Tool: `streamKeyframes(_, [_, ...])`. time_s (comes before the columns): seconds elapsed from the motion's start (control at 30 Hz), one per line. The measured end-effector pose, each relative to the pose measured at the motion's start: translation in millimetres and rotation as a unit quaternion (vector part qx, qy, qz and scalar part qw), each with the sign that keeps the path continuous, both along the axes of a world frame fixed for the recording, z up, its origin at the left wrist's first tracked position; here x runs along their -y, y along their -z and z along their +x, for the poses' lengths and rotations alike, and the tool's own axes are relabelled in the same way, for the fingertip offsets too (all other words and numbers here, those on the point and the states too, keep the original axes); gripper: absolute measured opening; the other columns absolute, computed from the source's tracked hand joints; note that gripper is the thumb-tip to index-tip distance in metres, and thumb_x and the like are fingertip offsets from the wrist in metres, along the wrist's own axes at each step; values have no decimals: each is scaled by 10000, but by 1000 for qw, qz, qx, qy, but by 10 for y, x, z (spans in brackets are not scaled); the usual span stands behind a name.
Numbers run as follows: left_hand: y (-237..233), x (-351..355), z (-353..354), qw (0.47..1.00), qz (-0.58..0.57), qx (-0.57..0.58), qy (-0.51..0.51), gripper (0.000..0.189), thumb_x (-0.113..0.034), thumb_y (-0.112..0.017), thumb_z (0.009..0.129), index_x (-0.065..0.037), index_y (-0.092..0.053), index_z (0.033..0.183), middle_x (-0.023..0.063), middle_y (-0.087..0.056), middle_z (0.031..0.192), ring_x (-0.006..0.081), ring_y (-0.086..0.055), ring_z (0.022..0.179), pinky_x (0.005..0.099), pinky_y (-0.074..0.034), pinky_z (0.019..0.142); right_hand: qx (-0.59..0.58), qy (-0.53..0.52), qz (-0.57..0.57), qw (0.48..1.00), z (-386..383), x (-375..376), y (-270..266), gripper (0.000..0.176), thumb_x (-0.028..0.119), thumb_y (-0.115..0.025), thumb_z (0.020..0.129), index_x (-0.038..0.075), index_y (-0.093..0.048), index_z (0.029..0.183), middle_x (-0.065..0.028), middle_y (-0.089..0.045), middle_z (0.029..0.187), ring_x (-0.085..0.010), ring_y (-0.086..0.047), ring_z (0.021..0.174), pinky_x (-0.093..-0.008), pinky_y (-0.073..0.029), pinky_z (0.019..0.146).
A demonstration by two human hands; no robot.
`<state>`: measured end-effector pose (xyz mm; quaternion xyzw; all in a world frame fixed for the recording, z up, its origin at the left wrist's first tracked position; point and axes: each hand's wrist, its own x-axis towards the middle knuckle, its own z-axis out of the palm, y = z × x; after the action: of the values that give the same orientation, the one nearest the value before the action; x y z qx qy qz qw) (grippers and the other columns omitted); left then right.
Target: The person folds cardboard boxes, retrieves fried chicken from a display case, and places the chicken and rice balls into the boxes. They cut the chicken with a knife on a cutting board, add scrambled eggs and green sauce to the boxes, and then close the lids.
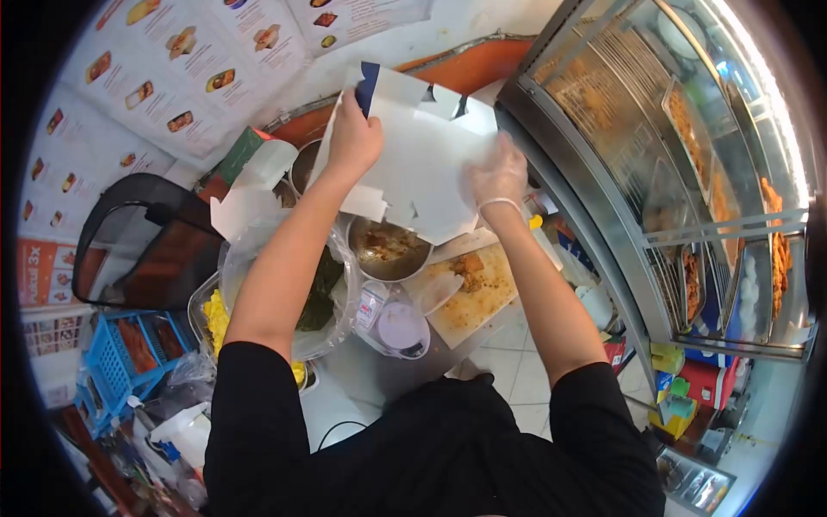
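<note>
Both of my hands hold an unfolded white cardboard food box point(413, 146), raised over the worktop. My bare left hand point(357, 138) grips its left edge, near a dark blue flap. On the right edge is my right hand point(500, 177), in a clear plastic glove and slightly blurred, its fingers closed on the card. Below the box sits a metal bowl point(389, 258) with brownish residue. A cutting board point(482, 306) strewn with crumbs lies below my right hand, with a browned piece of food point(469, 264) on it.
A plastic-lined bowl point(345, 323) of greens stands under my left forearm. Beside it are a tub with a lilac top point(402, 327) and yellow food point(213, 317). A heated display case point(594, 155) borders the right side. Blue baskets point(116, 362) sit at lower left.
</note>
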<state>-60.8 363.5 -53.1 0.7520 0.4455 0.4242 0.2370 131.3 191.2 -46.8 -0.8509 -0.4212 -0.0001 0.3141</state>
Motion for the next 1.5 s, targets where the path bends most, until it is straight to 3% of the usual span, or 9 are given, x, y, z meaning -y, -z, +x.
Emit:
streamKeyframes(0.27, [-1240, 882, -238, 981, 186, 28, 39, 506, -52, -571, 911, 47, -441, 1390, 278, -566, 1189, 453, -561, 1117, 476, -462, 983, 329, -164, 163, 916, -305, 24, -1558, 694, 261, -785, 806, 119, -500, 1423, -204, -511, 1414, -383, -470, 1338, -618, -328, 1124])
streamKeyframes(0.47, [-1912, 1808, -343, 927, -131, 223, 271, 424, -74, -476, 1032, 41, -478, 1441, 208, -565, 1403, 267, -564, 1273, 374, -433, 1086, 364, -268, 337, 826, -277, 455, -1614, 473, 167, -750, 752, 234, -678, 1215, -8, -638, 1175, -216, -617, 1081, -467, -434, 937])
streamKeyframes(0.63, [-2052, 2586, -251, 860, -183, 284, 383, 439, -105, -478, 1020, 64, -494, 1425, 205, -531, 1465, 270, -544, 1312, 395, -431, 1102, 239, -260, 301, 886, -303, 1649, -1676, 332, 241, -732, 891, 88, -638, 1170, -52, -606, 1220, -222, -596, 1095, -398, -477, 895])
streamKeyframes(0.7, [-1969, 2795, -204, 838, -143, 220, 478, 454, -67, -530, 990, 31, -498, 1432, 195, -541, 1432, 245, -555, 1294, 357, -446, 1073, -249, -48, 350, 901, -322, 2068, -1816, 314, 241, -683, 968, 35, -576, 1180, -86, -673, 1003, -192, -641, 987, -350, -517, 903])
streamKeyframes(0.8, [-1576, 3409, 49, 832, -97, 200, 509, 579, -28, -692, 884, -57, -494, 1428, 195, -507, 1372, 293, -576, 1237, 358, -486, 1017, -626, -143, 230, 732, 178, 2961, -1714, 363, 226, -755, 925, 46, -606, 1203, -76, -695, 1077, -170, -665, 986, -331, -523, 925])
streamKeyframes(0.97, [-1262, 4317, 354, 827, 166, 87, 531, 479, -193, -784, 859, -82, -556, 1265, 197, -513, 1262, 413, -556, 1122, 457, -500, 946, -689, -111, 173, 695, 43, 4349, -1104, 461, 217, -805, 876, 27, -623, 1255, -75, -707, 1133, -180, -675, 1034, -367, -552, 913])
streamKeyframes(1.1, [-1279, 4773, 563, 784, -56, 35, 617, 323, -215, -797, 850, -79, -618, 1082, 217, -548, 1252, 405, -566, 1147, 449, -493, 971, -770, -106, 165, 607, -14, 5023, -1054, 446, 169, -740, 917, -6, -575, 1292, -145, -707, 1136, -284, -702, 1072, -440, -589, 911])
streamKeyframes(1.3, [-1397, 5514, 821, 761, 91, 0, 642, 340, -159, -831, 800, -116, -698, 1110, 195, -556, 1348, 371, -608, 1151, 437, -522, 947, -766, -71, 230, 597, 288, 5895, -962, 378, 173, -662, 965, -35, -565, 1265, -210, -677, 1180, -369, -697, 1073, -549, -593, 909])
streamKeyframes(1.5, [-1305, 6556, 908, 827, 214, 53, 517, 439, -171, -877, 674, -189, -769, 1098, 171, -625, 1245, 345, -651, 1073, 449, -558, 887, -716, -134, 175, 663, 528, 6910, -1201, 381, 235, -647, 994, 58, -567, 1321, -62, -642, 1283, -206, -611, 1184, -356, -489, 1016])
